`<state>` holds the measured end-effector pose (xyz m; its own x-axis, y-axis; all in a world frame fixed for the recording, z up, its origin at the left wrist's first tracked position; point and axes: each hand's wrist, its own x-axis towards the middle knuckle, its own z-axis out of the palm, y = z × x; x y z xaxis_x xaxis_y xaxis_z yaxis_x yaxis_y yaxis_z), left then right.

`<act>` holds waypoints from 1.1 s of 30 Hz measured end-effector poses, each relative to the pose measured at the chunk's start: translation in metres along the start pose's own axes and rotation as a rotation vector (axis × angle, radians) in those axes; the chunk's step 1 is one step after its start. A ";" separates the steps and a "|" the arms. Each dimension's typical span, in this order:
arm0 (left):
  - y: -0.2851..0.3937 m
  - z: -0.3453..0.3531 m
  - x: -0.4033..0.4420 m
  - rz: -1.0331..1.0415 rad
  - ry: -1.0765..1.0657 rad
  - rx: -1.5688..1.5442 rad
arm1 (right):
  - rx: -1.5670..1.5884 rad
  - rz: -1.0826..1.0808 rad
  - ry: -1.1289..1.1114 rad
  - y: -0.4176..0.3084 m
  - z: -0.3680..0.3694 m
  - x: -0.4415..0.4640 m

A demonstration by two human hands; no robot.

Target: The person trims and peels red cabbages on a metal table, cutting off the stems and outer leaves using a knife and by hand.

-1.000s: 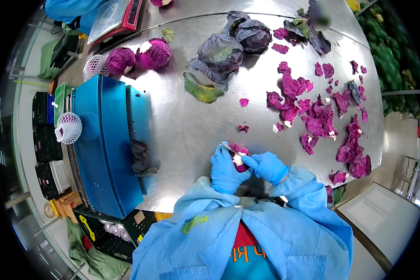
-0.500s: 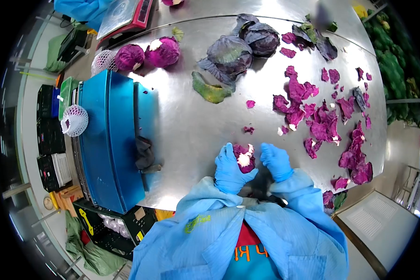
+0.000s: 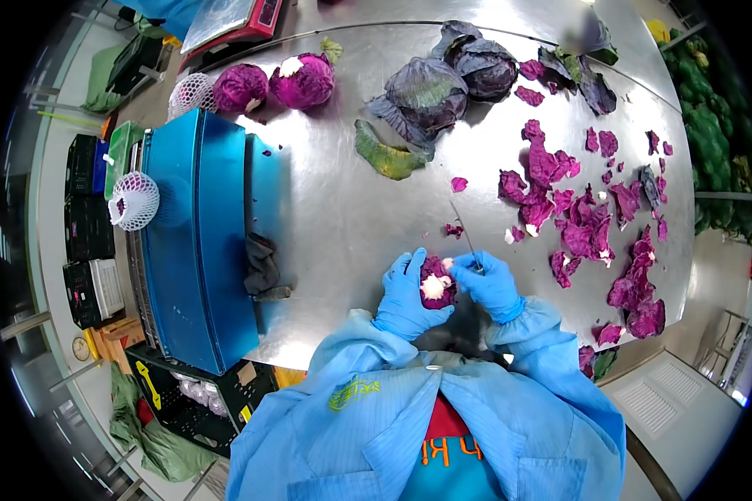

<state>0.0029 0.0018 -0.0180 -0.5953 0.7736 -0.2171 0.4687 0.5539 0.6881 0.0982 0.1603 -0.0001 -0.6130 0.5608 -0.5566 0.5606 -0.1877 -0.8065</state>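
My gloved left hand (image 3: 405,298) is wrapped round the left side of a small red cabbage (image 3: 435,288), whose white cut stem end faces up. At the cabbage's right side, my gloved right hand (image 3: 490,285) is closed on a knife (image 3: 466,234). The thin blade points up and away over the table, and the fingers cover the handle. A pale bit of stem shows by the right fingertips; I cannot tell whether it is cut loose. A small purple leaf scrap (image 3: 454,230) lies just beyond the hands.
Torn purple leaves (image 3: 585,227) are strewn over the steel table (image 3: 334,225) at right. Dark outer-leaved cabbages (image 3: 426,93) lie at the back, two peeled red cabbages (image 3: 304,81) at back left. A blue box (image 3: 200,242) and a dark cloth (image 3: 261,263) stand left; a scale (image 3: 226,29) is behind.
My right hand has turned and come in against the cabbage; the knife blade now shows pointing away from me. The left hand keeps its hold. The whole view has shifted slightly.
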 end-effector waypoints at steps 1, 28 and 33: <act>-0.001 0.001 -0.001 0.007 0.012 -0.026 | -0.082 -0.085 0.082 -0.002 0.002 0.002; -0.020 0.018 -0.008 0.064 0.105 -0.191 | -0.443 -0.387 -0.591 0.030 -0.024 0.025; -0.021 0.019 -0.004 -0.018 0.001 -0.194 | -0.532 -0.414 -0.372 0.037 -0.013 0.016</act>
<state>0.0077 -0.0068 -0.0448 -0.6033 0.7636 -0.2300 0.3236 0.4980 0.8045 0.1160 0.1732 -0.0363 -0.9252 0.1753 -0.3365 0.3793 0.4441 -0.8117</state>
